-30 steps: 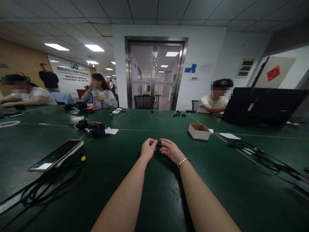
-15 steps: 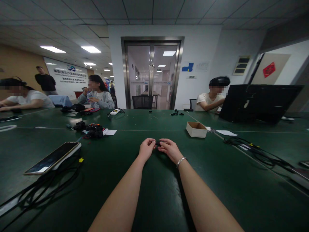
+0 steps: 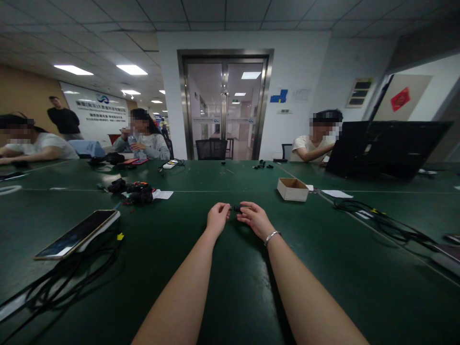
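My right hand (image 3: 255, 219), with a metal bracelet at its wrist, pinches a small black cylindrical piece (image 3: 237, 208) between thumb and fingers. The piece points left, towards my other hand. My left hand (image 3: 217, 218) is closed in a pinch just beside the piece's left end. Something tiny may show at its fingertips, too small to name. A narrow gap seems to lie between the two hands. Both are held over the green table (image 3: 237, 278).
An open cardboard box (image 3: 293, 190) stands ahead right, with small black pieces (image 3: 263, 164) farther back. On the left lie a phone (image 3: 77, 235), black cables (image 3: 82, 268) and a black cluster of parts (image 3: 138, 191). More cables (image 3: 384, 223) and a monitor (image 3: 381, 148) are right. People sit around the table.
My hands have drawn slightly apart, and more of the black piece shows in my right hand. The whole view has shifted up a little.
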`<action>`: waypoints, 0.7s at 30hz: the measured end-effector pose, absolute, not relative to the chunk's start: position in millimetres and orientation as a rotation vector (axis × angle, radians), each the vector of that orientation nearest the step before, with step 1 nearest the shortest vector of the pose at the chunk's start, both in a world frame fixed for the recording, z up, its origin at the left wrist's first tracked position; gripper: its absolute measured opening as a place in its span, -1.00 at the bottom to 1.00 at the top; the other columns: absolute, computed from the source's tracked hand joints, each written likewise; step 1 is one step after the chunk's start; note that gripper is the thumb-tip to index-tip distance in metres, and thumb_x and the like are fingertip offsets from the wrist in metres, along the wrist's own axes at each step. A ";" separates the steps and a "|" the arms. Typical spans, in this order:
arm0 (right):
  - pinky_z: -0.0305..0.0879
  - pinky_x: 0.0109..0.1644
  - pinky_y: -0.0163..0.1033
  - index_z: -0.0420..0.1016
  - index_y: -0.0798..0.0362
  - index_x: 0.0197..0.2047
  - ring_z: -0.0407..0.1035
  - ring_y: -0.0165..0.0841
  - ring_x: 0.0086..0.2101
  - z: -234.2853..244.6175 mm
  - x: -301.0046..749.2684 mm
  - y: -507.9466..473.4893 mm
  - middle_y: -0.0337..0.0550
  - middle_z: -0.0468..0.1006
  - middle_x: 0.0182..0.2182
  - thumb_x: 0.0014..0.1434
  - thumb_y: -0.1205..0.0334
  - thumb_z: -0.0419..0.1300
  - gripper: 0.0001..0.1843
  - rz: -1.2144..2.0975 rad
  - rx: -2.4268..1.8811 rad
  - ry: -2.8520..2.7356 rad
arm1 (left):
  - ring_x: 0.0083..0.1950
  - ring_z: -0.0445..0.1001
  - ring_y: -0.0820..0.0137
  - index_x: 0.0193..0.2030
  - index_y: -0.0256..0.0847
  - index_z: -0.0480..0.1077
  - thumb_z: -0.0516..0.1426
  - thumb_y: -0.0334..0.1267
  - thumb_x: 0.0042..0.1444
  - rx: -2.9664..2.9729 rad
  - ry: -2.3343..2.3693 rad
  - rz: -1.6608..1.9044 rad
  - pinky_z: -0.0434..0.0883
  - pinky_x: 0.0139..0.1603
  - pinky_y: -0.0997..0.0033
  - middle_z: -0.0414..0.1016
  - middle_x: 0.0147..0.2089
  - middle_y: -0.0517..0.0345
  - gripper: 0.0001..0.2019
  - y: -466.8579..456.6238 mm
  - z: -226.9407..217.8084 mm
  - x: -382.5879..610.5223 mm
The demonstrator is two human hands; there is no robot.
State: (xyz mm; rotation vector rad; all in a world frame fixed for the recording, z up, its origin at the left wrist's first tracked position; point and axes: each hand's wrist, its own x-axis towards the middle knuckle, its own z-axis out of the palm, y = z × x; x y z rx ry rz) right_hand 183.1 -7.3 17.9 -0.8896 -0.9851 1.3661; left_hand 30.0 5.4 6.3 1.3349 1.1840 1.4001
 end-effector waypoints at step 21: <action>0.50 -0.38 -0.34 0.48 0.12 -0.23 0.49 -0.41 -0.48 15.2 182.4 -5.9 -0.23 0.50 -0.50 -0.02 0.41 0.36 -0.76 1.393 -0.875 -0.988 | -0.47 0.36 0.50 -0.28 -0.30 0.43 0.18 -0.18 0.07 1.343 1.071 1.391 0.31 -0.44 0.52 0.41 -0.47 0.17 -0.80 6.2 2.6 32.0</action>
